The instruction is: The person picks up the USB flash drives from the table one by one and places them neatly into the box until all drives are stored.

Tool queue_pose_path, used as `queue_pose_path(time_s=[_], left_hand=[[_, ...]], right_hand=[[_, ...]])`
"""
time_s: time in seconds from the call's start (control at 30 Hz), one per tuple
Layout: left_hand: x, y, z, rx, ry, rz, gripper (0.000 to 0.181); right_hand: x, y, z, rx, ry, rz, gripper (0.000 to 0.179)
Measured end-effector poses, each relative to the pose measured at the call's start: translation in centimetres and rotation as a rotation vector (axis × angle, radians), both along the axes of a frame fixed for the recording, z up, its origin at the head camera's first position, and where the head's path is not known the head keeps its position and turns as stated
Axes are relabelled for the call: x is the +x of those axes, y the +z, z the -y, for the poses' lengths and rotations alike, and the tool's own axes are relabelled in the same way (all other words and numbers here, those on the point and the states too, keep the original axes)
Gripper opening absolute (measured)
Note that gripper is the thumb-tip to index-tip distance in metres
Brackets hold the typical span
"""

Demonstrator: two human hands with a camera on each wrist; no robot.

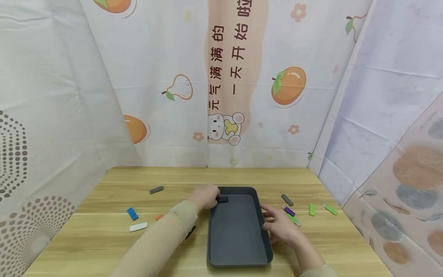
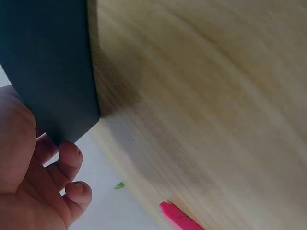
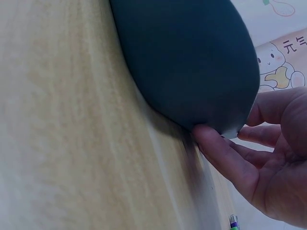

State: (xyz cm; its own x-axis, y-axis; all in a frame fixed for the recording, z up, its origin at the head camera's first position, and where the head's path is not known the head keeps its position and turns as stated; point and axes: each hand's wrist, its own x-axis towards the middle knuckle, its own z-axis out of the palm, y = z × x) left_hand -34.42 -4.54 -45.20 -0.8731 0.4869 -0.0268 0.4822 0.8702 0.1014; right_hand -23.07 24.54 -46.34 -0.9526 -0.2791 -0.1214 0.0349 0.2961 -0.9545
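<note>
A dark grey rectangular tray (image 1: 238, 231) lies on the wooden table, its long side running away from me. My left hand (image 1: 205, 195) is at its far left corner, and curled fingers show at that corner in the left wrist view. Just by these fingertips, inside the tray, is a black USB stick (image 1: 223, 199); the hand partly hides it. At the right wall my right hand (image 1: 279, 226) grips the tray, its thumb and fingers on either side of the corner in the right wrist view. A green USB stick (image 1: 293, 219) lies beside that hand.
To the right lie a grey stick (image 1: 287, 199), a purple USB stick (image 1: 288, 211) and two green ones (image 1: 312, 209). Leftward are grey (image 1: 157, 189), blue (image 1: 132, 214) and white (image 1: 138, 227) sticks. The left sleeve partly covers orange (image 1: 159, 217) and black (image 1: 190, 232) pieces. Curtains surround the table.
</note>
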Motion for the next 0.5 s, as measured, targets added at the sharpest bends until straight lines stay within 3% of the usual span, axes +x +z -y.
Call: queue_pose_path(time_s=[0.5], left_hand=[[0.23,0.11,-0.39,-0.004,0.034,-0.025,0.013]], right_hand=[[0.19,0.23,0.1,-0.007,0.003,-0.004,0.078]])
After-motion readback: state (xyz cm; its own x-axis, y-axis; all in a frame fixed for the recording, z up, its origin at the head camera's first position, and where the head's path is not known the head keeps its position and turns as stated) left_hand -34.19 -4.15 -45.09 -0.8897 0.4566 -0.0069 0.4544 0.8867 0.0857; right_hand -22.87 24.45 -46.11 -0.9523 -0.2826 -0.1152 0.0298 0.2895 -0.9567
